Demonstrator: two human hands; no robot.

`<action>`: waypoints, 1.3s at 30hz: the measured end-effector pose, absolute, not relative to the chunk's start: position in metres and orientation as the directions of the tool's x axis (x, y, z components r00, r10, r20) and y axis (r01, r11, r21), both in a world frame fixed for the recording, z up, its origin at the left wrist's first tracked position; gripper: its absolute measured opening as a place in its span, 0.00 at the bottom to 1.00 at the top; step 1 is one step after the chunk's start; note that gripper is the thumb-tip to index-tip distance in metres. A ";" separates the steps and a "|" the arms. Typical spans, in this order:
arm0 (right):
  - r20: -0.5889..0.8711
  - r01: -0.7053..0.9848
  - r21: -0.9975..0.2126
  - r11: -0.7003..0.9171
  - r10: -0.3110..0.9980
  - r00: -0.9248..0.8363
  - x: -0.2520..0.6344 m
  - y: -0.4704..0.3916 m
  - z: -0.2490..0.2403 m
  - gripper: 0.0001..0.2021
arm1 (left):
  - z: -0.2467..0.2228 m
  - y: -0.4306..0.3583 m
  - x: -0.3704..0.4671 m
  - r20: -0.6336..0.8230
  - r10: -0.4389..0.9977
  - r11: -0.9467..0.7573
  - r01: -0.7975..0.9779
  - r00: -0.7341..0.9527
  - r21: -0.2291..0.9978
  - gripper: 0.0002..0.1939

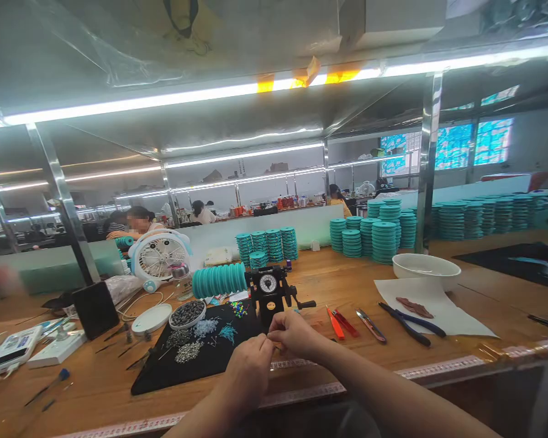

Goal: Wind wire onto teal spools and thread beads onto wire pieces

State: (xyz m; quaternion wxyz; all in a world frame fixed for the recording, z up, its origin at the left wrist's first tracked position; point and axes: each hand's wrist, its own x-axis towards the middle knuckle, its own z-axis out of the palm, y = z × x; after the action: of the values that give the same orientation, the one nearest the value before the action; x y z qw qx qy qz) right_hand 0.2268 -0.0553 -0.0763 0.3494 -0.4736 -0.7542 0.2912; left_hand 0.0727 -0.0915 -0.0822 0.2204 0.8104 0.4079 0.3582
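My left hand (249,368) and my right hand (295,334) meet close to the bench's front edge, fingertips pinched together. Whatever lies between the fingers is too small to make out. Just behind them stands a black hand-cranked winder (268,289) with a round dial and a crank handle (307,304) on its right. A row of teal spools (219,280) extends from its left side. Left of my hands a black mat (164,368) carries silver small parts (189,352), pale translucent pieces (205,328), blue pieces (227,332) and a white dish of dark pieces (187,314).
To the right lie an orange-handled tool (335,324), small snips (369,325), pliers (406,323) and a white sheet (461,319) beside a white bowl (425,267). Stacked teal spools (384,237), a fan (161,258) and metal posts (429,164) stand behind. Other people sit farther back.
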 end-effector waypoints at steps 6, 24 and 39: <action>0.140 0.446 -0.845 0.296 0.926 -0.350 0.231 -0.039 -0.084 0.05 | -0.083 -0.087 0.075 0.419 0.763 -0.636 0.451 0.493 0.626 0.08; 0.391 0.545 -0.658 0.520 0.854 -0.343 0.231 -0.079 -0.074 0.08 | -0.084 -0.096 0.074 0.222 0.919 -0.364 0.480 0.328 0.798 0.14; 0.305 0.364 -0.812 0.457 0.863 -0.403 0.239 -0.070 -0.068 0.09 | -0.085 -0.090 0.070 0.217 0.910 -0.361 0.419 0.353 0.833 0.13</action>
State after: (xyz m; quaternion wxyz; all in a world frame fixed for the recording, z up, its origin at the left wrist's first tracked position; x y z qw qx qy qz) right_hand 0.2386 -0.0703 -0.0675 0.3727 -0.3996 -0.7678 0.3346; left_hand 0.0700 -0.0900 -0.0850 0.3475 0.7455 0.4456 0.3533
